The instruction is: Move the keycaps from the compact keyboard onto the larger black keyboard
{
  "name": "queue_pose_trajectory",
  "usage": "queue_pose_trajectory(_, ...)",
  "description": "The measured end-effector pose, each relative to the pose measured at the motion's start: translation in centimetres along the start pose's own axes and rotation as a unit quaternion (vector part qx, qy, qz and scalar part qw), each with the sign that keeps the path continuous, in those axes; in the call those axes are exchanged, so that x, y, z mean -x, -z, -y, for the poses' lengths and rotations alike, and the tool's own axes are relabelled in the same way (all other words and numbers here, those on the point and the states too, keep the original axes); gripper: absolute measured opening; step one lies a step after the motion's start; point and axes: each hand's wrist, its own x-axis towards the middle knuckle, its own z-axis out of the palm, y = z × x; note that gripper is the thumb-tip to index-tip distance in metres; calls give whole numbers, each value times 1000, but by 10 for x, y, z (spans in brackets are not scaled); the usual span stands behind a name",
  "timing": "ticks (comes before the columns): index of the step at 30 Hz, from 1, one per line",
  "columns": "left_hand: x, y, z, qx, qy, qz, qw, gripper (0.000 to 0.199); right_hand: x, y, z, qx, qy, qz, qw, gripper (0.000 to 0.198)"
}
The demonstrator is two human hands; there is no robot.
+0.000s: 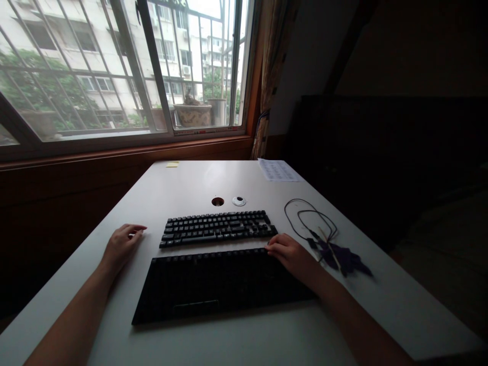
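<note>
A flat black plastic keyboard with a dark, smooth-looking face (213, 290) lies on the smooth white tabletop (244, 343), one row of small keys along its far edge. Just beyond it sit tight rows of blocky black keycaps (213, 227) (ragged at their right end). The right hand (292, 256) bunches its fingertips at the keyboard's far right corner; I cannot tell whether they pinch a key. The left hand (121, 245), loosely curled and holding nothing, rests left of the keycaps. A looped black cable (301, 227) lies to the right.
</note>
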Motion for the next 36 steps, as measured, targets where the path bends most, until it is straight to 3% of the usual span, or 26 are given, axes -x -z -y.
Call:
queue_pose_trajectory(14,0,-2,5,1,0,8,1000,40,-4,-2,11,-40,-105,-38,993,9)
queue_pose_trajectory(36,-2,-1,3,-7,-5,10,1000,38,-3,-6,3,-13,-104,-46,993,12)
